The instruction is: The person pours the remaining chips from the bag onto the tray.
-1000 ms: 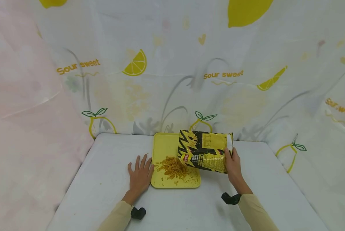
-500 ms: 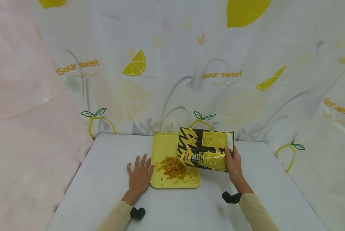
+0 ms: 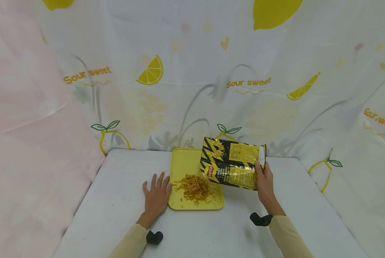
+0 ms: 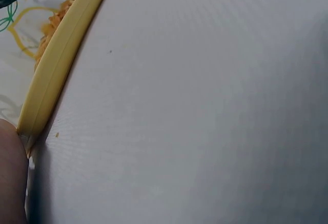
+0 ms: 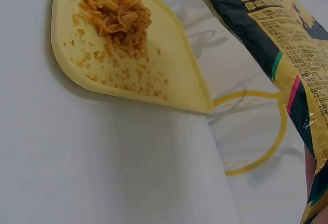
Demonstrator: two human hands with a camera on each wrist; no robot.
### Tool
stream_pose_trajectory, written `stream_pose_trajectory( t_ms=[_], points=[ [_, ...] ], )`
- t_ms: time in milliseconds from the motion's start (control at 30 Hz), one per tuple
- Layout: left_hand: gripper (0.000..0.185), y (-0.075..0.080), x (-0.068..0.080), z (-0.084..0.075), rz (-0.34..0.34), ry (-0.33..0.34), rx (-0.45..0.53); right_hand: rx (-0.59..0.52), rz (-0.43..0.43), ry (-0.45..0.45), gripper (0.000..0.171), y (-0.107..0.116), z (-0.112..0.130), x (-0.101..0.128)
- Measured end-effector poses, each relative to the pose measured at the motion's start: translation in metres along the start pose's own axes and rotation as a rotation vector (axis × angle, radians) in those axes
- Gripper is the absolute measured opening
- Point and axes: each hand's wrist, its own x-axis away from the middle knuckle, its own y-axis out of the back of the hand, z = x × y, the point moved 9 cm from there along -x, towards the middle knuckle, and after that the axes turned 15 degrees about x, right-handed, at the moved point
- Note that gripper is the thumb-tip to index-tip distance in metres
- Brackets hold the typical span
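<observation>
We see the right hand (image 3: 265, 182) gripping a black and yellow snack bag (image 3: 232, 167) by its end, fingers curled round the edge near the white patch. The bag is held up off the surface (image 3: 115, 208), lying roughly on its side, its far end over the right part of a yellow tray (image 3: 183, 161). In the right wrist view the bag (image 5: 277, 55) fills the upper right, its printed side towards us, and it hangs above the tray (image 5: 174, 88) without touching it.

On the tray sits a heap of orange snack sticks (image 3: 194, 187), gathered towards the near half, with small crumbs (image 3: 208, 200) scattered round it. The right wrist view gives us the heap (image 5: 115, 11) close up, with crumbs (image 5: 123, 75) spread across the tray floor towards its near rim.

Over on the other side, the left hand (image 3: 156, 195) lies flat on the surface, fingers straight and spread, holding nothing. It rests just at the left edge of the tray, the thumb side against the rim. The left wrist view backs this up: we see the tray's rim (image 4: 61, 62) running diagonally, a bit of the hand at the bottom left corner right by it, and a sliver of the snack sticks (image 4: 54, 21) beyond the rim.

Both arms wear pale yellow sleeves (image 3: 131, 243), each with a black wrist mount (image 3: 154, 237). The surface is white, and a curtain (image 3: 192, 79) printed with lemons and the words "Sour sweet" hangs behind it.
</observation>
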Motion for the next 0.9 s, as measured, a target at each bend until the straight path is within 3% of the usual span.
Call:
stream_pose_trajectory(
  t_ms=[500, 900],
  points=[
    [0.052, -0.003, 0.0, 0.004, -0.006, -0.011, -0.024, 0.074, 0.037, 0.057, 0.049, -0.011, 0.005, 0.003],
    [0.05, 0.004, -0.001, -0.004, -0.033, -0.026, -0.015, 0.056, 0.003, 0.065, 0.045, -0.005, 0.01, 0.003]
  ],
)
